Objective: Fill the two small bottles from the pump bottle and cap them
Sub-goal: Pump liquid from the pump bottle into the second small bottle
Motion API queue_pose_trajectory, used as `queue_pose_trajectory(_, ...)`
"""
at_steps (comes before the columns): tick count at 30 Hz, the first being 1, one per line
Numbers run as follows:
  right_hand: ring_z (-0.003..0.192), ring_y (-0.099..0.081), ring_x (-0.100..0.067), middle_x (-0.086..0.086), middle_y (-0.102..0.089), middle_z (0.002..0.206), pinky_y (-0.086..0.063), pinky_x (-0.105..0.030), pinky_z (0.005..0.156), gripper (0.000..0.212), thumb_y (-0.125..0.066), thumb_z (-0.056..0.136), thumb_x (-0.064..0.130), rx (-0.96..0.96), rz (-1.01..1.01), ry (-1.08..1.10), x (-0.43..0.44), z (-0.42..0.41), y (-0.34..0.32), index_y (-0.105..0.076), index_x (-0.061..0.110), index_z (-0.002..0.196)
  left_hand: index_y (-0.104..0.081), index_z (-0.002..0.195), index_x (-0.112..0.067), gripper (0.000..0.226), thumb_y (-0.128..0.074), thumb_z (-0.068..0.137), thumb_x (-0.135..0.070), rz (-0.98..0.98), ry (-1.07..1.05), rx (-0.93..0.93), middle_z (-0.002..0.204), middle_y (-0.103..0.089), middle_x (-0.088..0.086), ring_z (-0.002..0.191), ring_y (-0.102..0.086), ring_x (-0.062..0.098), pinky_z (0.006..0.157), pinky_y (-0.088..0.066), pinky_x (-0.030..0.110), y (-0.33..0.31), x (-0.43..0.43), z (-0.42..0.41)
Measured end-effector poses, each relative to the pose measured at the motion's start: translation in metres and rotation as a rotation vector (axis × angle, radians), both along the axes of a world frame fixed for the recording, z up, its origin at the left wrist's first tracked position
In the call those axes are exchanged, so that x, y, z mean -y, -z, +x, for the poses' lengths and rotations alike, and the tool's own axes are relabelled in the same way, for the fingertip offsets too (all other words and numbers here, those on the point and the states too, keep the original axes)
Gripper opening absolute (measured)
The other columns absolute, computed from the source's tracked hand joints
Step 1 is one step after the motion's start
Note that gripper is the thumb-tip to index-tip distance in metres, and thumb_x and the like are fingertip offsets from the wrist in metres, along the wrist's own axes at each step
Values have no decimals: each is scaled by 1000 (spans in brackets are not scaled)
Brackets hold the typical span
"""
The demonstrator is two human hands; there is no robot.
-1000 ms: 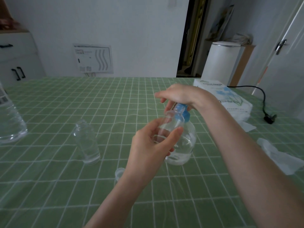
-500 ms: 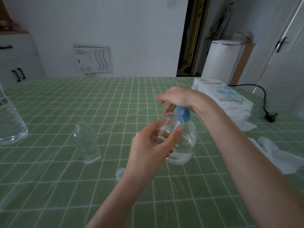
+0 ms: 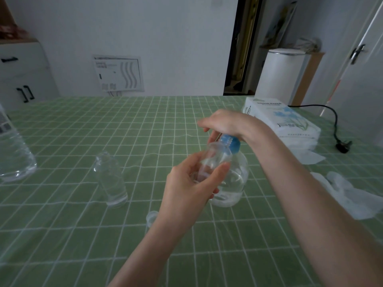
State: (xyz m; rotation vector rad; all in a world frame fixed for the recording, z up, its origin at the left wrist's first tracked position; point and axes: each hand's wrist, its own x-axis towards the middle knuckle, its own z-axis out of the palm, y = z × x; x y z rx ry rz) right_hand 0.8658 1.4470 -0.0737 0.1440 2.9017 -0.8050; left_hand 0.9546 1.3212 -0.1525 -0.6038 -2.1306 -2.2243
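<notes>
A clear pump bottle [image 3: 234,179] with a blue collar [image 3: 233,144] stands on the green checked table. My right hand [image 3: 226,124] rests on top of its pump head, fingers bent down over it. My left hand [image 3: 190,187] grips a small clear bottle [image 3: 215,156], tilted with its open mouth up against the pump's outlet. A second small clear bottle [image 3: 110,179] stands upright and uncapped to the left. A small clear cap [image 3: 152,217] lies on the table by my left wrist.
A large clear water bottle [image 3: 12,154] stands at the left edge. A white tissue pack [image 3: 284,123] lies at the back right, with crumpled tissues [image 3: 352,193] in front of it. A black cable and plug [image 3: 342,146] lie at the far right.
Both hands hold nearly the same pose; the small bottle stays at the pump outlet while my right hand stays on the pump head.
</notes>
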Motion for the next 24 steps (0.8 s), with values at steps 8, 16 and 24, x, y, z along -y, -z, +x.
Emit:
queue_pose_trajectory(8,118,-55,-29,-14,-60,129,-35,-34,83,53,-44,96,43,-20,6,4,2,2,-3,-51,7,135,-64,93,-36,22,-69,71,-39,-15,1,5,66,-69,-7,53,-64,7,48,-46,15,-1,1,-1)
queue_pose_trajectory(16,109,-59,-27,-12,-64,122,-39,-34,80,51,-45,95,44,-35,15,-10,1,1,-9,-54,8,130,-65,94,-35,24,-69,70,-41,-4,-7,-7,65,-68,-7,52,-63,8,45,-43,13,-3,0,-1)
queue_pose_trajectory(24,115,-56,-29,-13,-63,124,-35,-35,83,44,-44,97,40,3,-13,-17,1,3,-1,-61,9,122,-66,100,-27,39,-67,65,-45,-9,-14,9,62,-67,-8,52,-63,7,48,-47,16,1,-1,0)
